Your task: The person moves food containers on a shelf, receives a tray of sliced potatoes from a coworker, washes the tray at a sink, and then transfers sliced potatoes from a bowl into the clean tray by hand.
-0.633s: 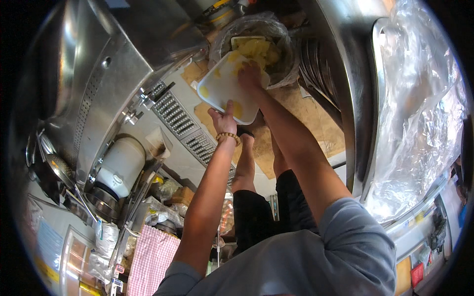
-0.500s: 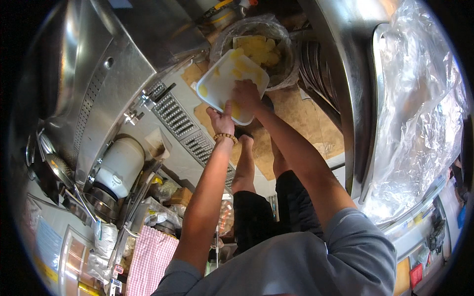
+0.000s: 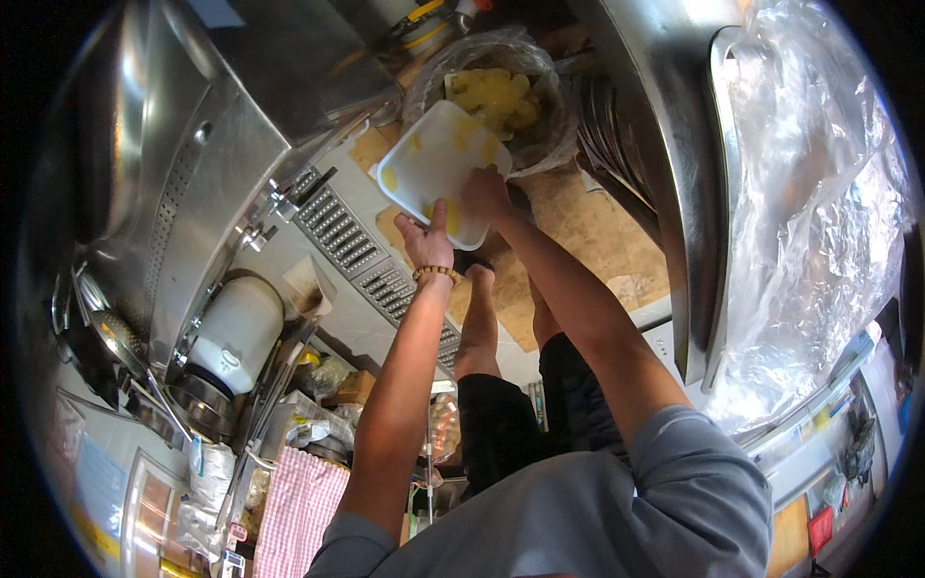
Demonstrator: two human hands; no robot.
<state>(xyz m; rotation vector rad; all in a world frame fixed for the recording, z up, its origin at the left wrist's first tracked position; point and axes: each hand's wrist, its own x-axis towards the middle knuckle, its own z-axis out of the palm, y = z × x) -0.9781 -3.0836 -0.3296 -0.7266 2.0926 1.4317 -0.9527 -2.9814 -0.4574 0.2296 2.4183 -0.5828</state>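
A white shallow plastic tray (image 3: 424, 154) is held tilted toward a bin lined with a clear plastic bag (image 3: 541, 154). Flat yellow pieces cling to the tray's inner face, and a heap of yellow slices (image 3: 496, 99) fills the top of the bin. My left hand (image 3: 427, 241), with a beaded bracelet at its wrist, grips the tray's near edge, some digits over the rim and the rest hidden beneath. Over the tray's right side lies my right hand (image 3: 485, 195); its fingers are dark and blurred, so their grip is unclear.
Brown cardboard (image 3: 578, 241) covers the floor beside a metal drain grate (image 3: 342, 231). Steel counters flank both sides; clear plastic sheeting (image 3: 805, 222) drapes the right one. A white cylindrical container (image 3: 236, 323) stands lower left, near a checked cloth (image 3: 299, 506). Stacked round items (image 3: 617, 125) stand beside the bin.
The tray has shifted slightly left and down in view. My right hand has slid across it toward its right edge. My left hand keeps its hold.
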